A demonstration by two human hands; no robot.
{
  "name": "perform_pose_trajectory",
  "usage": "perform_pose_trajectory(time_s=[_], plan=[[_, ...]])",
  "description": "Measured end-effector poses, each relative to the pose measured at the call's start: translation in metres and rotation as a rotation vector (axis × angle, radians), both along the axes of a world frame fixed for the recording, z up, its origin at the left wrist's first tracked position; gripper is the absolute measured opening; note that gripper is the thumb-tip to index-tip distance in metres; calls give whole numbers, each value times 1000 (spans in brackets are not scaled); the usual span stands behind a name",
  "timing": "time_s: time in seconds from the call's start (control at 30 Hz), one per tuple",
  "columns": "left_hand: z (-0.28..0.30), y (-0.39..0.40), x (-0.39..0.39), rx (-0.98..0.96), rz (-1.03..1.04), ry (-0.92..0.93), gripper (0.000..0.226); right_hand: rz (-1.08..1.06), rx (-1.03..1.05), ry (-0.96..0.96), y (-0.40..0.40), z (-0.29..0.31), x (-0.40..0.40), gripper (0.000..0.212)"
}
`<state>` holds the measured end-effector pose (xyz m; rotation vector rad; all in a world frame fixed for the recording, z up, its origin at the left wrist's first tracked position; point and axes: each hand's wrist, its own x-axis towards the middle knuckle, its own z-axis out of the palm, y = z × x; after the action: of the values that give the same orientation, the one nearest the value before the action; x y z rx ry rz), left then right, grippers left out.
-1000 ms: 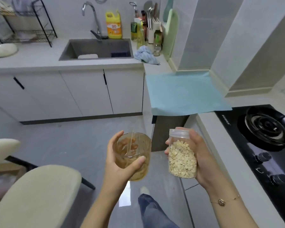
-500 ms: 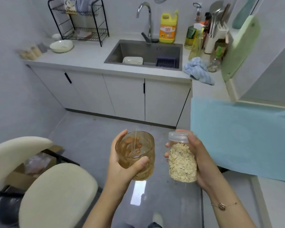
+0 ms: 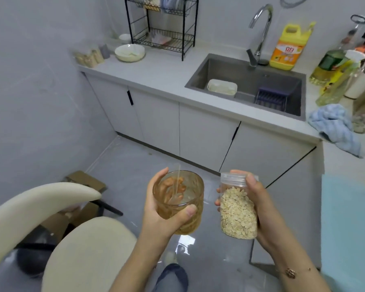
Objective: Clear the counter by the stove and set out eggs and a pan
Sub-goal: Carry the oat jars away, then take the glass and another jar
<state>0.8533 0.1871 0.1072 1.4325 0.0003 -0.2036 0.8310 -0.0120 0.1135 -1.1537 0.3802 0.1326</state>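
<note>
A grey counter [image 3: 160, 74] runs along the wall well beyond both hands, with white cupboards [image 3: 202, 131] beneath it. A steel sink [image 3: 200, 80] is sunk into the counter up and to the right of the right hand [image 3: 259, 209]; inside lie a pale tub [image 3: 222, 87] and a dark rack [image 3: 271, 99]. A cream chair [image 3: 51, 224] stands down and left of the left hand [image 3: 158, 213]. A black wire rack [image 3: 162, 26] stands on the counter far above the left hand, a white bowl [image 3: 130, 52] just beside it. A yellow bottle [image 3: 288, 47] stands behind the sink, next to the tap [image 3: 259, 32]. A crumpled blue cloth [image 3: 335, 127] lies on the counter above and right of the right hand.

The left hand is wrapped around an amber glass [image 3: 179, 201], thumb pressed to its near side; a clear stirrer [image 3: 177, 186] leans inside it. Just to its right, apart from it, the right hand grips a clear lidded jar [image 3: 237, 207] nearly full of oats, thumb on the lid. Both are held in the air over the floor, away from the counter. A thin bracelet [image 3: 292, 272] circles the right wrist.
</note>
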Motion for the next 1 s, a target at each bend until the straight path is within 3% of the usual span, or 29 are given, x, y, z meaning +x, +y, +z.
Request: perform_pose_trajectory(time_s=[0.6,0.7,1.0], plan=[[-8,74,232,-30,178,58,96,167,-26,34,64,-8,272,114],[-3,68,279,6,204,65,111,212,-29,28,61,-10,326,110],[12,50,425,-41,294,45,115,272,-33,-60,53,10,484,96]])
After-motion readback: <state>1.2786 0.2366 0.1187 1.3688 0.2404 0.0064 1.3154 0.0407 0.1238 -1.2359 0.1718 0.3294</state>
